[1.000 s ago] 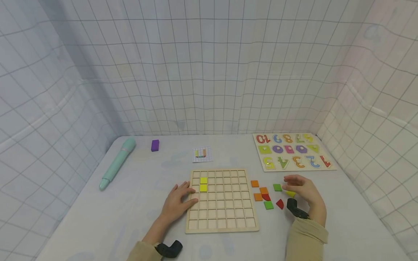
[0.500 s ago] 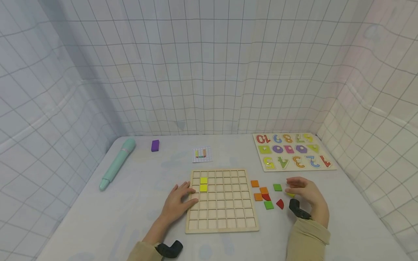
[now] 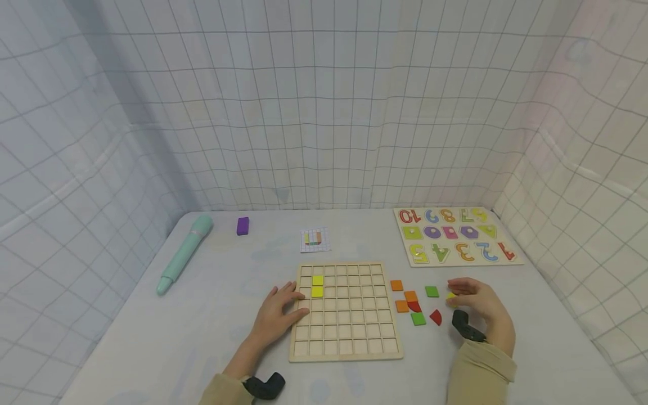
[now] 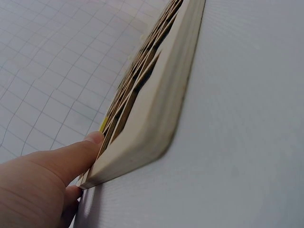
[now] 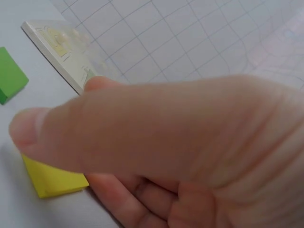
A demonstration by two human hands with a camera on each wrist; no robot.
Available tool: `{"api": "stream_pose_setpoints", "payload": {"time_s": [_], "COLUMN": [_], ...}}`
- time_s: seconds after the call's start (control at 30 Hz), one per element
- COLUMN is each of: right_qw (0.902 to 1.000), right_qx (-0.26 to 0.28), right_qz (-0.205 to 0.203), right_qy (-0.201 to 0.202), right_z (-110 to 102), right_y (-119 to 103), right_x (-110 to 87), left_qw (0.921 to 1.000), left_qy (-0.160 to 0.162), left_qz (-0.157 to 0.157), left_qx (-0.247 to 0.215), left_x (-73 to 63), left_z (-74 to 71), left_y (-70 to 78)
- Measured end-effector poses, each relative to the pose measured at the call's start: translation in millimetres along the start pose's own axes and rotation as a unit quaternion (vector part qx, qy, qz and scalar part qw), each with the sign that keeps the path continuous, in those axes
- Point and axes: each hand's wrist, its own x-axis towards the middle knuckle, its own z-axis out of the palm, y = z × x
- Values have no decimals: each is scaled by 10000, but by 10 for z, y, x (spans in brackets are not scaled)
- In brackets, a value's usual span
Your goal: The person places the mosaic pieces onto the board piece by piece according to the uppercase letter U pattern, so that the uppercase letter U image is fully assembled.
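Note:
My left hand rests on the left edge of a wooden grid board, its thumb and a fingertip over the rim. Two yellow square tiles lie in neighbouring cells near the board's upper left. To the right, my right hand is over a loose yellow tile, which shows between thumb and fingers. In the right wrist view the thumb covers part of that tile; no firm grip on it is visible. Around it lie green tiles, orange tiles and red quarter-round pieces.
Behind the board lies a small pattern card. A number and shape puzzle board is at the back right. Farther left are a purple block and a long mint-green tube-like object. Gridded cloth walls surround the table.
My right hand has shifted slightly right, and the yellow tile now shows between its thumb and fingers. The left hand stays on the board. The head view has shifted slightly.

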Motion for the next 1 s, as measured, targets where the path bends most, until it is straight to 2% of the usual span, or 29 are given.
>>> {"api": "stream_pose_setpoints", "payload": {"time_s": [0.4,0.7,1.0], "right_qw": [9999,9997,9997], "right_qx": [-11,-187,-233], "right_qz": [152,37,14], "right_qy": [-63,-167,-76], "right_z": [-14,-8,3], "right_y": [-20,2,39], "right_x": [-24,-16,19], "left_qw": [9999,9999,9999], "left_qy": [31,54,17], "left_qz": [97,149,107], "left_qx": [12,35,35], "left_x": [18,6,0], "left_z": [-1,2,-2], "left_y": [13,5,1]}}
